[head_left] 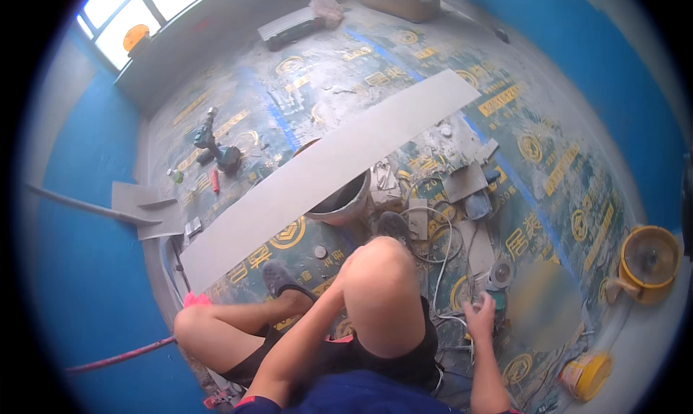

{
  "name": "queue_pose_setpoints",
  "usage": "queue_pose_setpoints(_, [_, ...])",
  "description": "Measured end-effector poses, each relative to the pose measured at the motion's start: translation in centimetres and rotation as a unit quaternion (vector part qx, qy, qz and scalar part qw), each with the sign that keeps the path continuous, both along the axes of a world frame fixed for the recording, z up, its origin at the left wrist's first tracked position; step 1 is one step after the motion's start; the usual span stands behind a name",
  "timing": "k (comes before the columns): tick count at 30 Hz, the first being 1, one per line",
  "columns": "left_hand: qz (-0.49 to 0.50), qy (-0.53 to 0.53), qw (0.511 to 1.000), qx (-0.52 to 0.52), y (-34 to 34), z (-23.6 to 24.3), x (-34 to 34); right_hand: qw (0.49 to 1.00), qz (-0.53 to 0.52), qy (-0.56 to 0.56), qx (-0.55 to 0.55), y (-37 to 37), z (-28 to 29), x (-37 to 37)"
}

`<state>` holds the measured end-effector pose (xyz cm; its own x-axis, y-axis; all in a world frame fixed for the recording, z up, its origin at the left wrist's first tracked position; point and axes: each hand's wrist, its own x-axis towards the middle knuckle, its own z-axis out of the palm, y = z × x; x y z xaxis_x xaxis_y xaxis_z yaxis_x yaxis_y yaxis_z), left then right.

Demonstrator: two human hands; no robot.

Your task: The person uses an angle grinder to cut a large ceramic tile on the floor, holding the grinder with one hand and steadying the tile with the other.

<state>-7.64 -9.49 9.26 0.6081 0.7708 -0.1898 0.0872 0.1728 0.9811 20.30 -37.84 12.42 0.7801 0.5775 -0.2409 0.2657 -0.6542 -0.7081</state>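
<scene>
My right hand (pixel 479 318) is beside an angle grinder (pixel 497 297) with a pale round disc, which lies on the floor. Its fingers are apart and slightly bent, and I see nothing held in them. My left arm crosses to my raised knee, where the left hand (pixel 351 264) is mostly hidden, so its grip does not show. In front of my legs, a long pale board (pixel 339 165) lies slanting across the top of a dark bucket (pixel 345 213). A white cable (pixel 442 273) loops over the floor between my knee and the grinder.
A cordless drill (pixel 225 154) and a shovel (pixel 155 210) are on the left. Broken tile pieces (pixel 465 181) and dust litter the floor right of the bucket. Yellow buckets (pixel 586 376) stand by the right wall. A cardboard box (pixel 401 2) sits at the back.
</scene>
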Motion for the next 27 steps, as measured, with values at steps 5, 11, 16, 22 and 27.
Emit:
queue_pose_setpoints(5, [-0.034,0.011,0.998,0.042,0.5,5.3,2.5,0.994,0.048,0.103,0.002,2.1,2.0,-3.5])
queue_pose_setpoints(11, [0.016,-0.109,0.948,-0.299,0.1,13.2,-2.1,0.974,0.098,0.196,0.064,6.1,3.3,-5.8])
queue_pose_setpoints(16, [0.156,-0.018,0.978,-0.141,-4.5,16.4,-10.2,0.938,0.184,0.208,0.206,12.0,10.9,-7.4])
queue_pose_setpoints(22, [0.327,0.018,0.94,-0.098,-12.6,21.6,-21.0,0.871,0.252,0.248,0.34,19.5,15.5,-7.1])
queue_pose_setpoints(27, [0.506,0.033,0.862,-0.017,-18.5,26.7,-25.9,0.864,0.318,0.27,0.282,25.0,17.4,-10.5])
